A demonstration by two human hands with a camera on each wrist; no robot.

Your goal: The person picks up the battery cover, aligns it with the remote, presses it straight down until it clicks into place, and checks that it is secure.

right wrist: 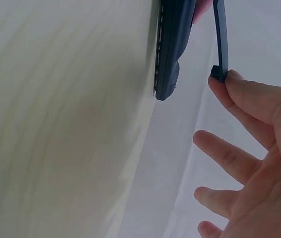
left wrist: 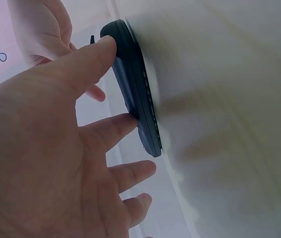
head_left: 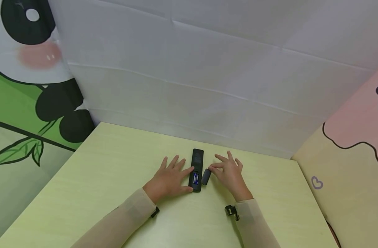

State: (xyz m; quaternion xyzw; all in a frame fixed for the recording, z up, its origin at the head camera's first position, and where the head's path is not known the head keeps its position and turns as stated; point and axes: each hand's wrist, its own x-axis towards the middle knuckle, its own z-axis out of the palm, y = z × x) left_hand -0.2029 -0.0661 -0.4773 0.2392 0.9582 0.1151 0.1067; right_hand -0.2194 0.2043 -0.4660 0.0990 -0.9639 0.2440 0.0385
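A black remote control (head_left: 197, 156) lies back side up on the table, its battery compartment uncovered and blue batteries (head_left: 195, 178) showing inside. My left hand (head_left: 167, 181) is beside it on the left. In the left wrist view, the thumb (left wrist: 101, 57) and straight index finger (left wrist: 113, 130) of that hand touch the remote, while the other fingers are spread. Right of the remote, my right hand (head_left: 230, 174) pinches one end of the dark battery cover (head_left: 206, 176) between thumb and index finger. The cover is held up off the table in the right wrist view, apart from the remote.
The pale wooden-topped table (head_left: 130, 148) runs back to a white wall sheet (head_left: 189, 79). Cartoon-printed panels stand at the left (head_left: 30, 113) and right (head_left: 347, 165). A small black strap piece (head_left: 232, 212) sits at the right sleeve.
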